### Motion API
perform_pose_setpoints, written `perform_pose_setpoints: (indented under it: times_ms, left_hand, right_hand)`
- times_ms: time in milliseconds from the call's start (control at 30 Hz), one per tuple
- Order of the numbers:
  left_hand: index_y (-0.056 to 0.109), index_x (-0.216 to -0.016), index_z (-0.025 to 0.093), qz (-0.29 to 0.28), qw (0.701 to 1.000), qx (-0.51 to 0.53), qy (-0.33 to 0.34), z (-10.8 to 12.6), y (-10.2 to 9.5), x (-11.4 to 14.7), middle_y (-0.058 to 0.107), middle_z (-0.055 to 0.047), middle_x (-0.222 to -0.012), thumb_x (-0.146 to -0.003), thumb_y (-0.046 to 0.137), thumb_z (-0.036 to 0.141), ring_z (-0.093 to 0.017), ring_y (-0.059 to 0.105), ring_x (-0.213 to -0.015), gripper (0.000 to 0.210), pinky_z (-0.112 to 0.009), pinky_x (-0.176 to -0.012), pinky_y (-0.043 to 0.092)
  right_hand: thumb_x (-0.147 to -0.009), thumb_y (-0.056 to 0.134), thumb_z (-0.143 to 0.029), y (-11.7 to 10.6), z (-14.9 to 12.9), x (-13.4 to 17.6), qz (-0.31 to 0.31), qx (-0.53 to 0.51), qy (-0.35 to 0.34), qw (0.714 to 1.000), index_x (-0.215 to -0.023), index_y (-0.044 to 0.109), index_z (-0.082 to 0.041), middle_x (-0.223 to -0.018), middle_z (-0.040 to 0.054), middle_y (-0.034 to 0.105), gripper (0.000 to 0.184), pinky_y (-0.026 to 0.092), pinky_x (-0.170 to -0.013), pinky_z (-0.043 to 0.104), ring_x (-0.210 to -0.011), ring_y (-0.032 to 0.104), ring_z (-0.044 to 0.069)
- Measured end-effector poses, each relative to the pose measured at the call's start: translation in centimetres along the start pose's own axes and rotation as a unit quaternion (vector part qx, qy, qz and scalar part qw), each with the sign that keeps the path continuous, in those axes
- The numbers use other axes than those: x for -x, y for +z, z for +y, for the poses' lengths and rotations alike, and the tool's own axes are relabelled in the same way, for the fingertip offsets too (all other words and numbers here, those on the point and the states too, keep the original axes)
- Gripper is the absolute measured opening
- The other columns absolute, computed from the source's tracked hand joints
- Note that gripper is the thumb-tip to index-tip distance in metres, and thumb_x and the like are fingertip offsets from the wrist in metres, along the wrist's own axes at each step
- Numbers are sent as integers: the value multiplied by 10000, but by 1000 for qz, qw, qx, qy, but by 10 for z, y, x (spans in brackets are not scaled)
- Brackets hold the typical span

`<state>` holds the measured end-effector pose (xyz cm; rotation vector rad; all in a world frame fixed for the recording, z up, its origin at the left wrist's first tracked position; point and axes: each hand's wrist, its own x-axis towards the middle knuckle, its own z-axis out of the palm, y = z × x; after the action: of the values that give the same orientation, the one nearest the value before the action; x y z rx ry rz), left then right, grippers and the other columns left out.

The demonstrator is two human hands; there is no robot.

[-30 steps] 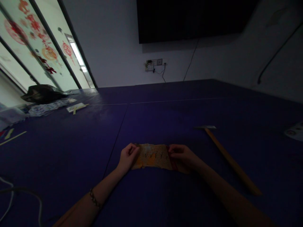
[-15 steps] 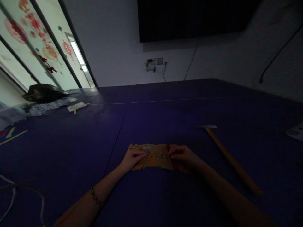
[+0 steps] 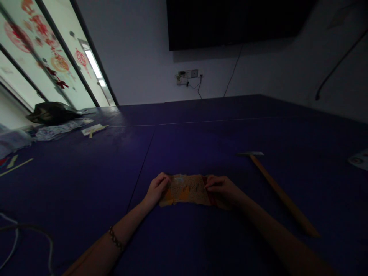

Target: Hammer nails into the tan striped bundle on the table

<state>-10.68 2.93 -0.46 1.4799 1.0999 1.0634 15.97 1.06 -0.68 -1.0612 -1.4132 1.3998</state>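
A tan, roughly rectangular piece (image 3: 186,189) with uneven edges lies flat on the dark purple surface (image 3: 184,237). It has orange patches, dark markings and a red band toward its right end; whether it is cardboard or cloth I cannot tell. My left hand (image 3: 156,190) is closed on its upper left edge, fingertips curled over it. At the other end my right hand (image 3: 220,188) pinches by the red band and covers part of that end. A wooden-handled hammer (image 3: 283,193) rests to the right of my right forearm, its metal head pointing away from me.
White and dark cables (image 3: 17,226) loop at the lower left. A dark bag (image 3: 54,112), crumpled plastic (image 3: 61,128) and yellow strips (image 3: 17,166) lie at the far left. Wall sockets (image 3: 188,75) with wires and a large black screen (image 3: 230,23) are ahead.
My left hand has shifted left and slightly away from me, from over the tan piece to its upper left edge. My right hand and the hammer stay where they were.
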Motion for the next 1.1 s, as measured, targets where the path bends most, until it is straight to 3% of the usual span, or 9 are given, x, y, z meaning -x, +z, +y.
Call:
perform_pose_setpoints:
  times_ms: [67,267,433,567,700,833,967,1100]
  left_hand:
    - [500,-627,164,-3,1000,26,-6,-3,1,-1,384,65,-492,-781,502,418,-79,342,-465,297,-203,-480,274]
    - [468,-666,166,-12,996,83,0,-6,5,-2,517,24,-546,-798,479,471,-105,477,-525,333,-230,-552,365]
    - [449,-775,177,7,992,122,17,-2,8,1,418,86,-483,-786,511,508,-63,358,-394,337,-197,-444,273]
    - [415,-711,187,36,987,158,24,5,8,4,311,96,-511,-764,535,507,-48,265,-409,345,-179,-420,211]
    - [360,-619,193,34,994,96,34,10,11,8,324,82,-514,-742,564,453,-63,282,-452,352,-187,-439,226]
    - [333,-511,184,-16,999,-5,46,10,18,8,304,66,-468,-767,522,471,-74,277,-458,429,-213,-452,219]
    - [388,-506,173,-46,997,-27,54,11,24,3,318,57,-478,-794,449,520,-82,300,-480,454,-216,-473,234]
    - [487,-557,162,-75,996,-34,17,11,29,-4,328,84,-473,-606,681,471,-61,277,-457,368,-196,-460,210]
  right_hand:
    - [-527,790,-334,0,1,0,5,-19,4,1000,-597,737,-230,-702,-1,564,136,375,-702,307,-720,522,154]
    - [-478,789,-453,-1,2,-2,25,-81,23,996,-567,724,-233,-715,0,596,246,390,-701,294,-709,535,145]
    - [-595,722,-470,2,1,-1,26,-91,57,994,-680,721,-218,-628,-12,600,265,372,-604,264,-594,519,115]
    - [-621,707,-430,3,0,-1,30,-78,67,994,-685,700,-213,-580,-39,554,226,347,-563,245,-549,485,99]
    - [-609,714,-362,2,-1,0,25,-41,66,997,-677,713,-204,-659,-17,599,172,364,-609,264,-611,508,123]
    - [-621,699,-332,1,1,0,10,4,66,998,-710,745,-199,-610,-12,590,167,361,-631,285,-610,508,138]
    - [-620,702,-339,2,2,0,-13,36,46,998,-731,759,-213,-701,16,645,177,382,-705,310,-708,550,168]
    - [-595,724,-355,4,-2,-1,-25,59,16,998,-737,761,-239,-756,30,662,187,399,-749,335,-792,563,200]
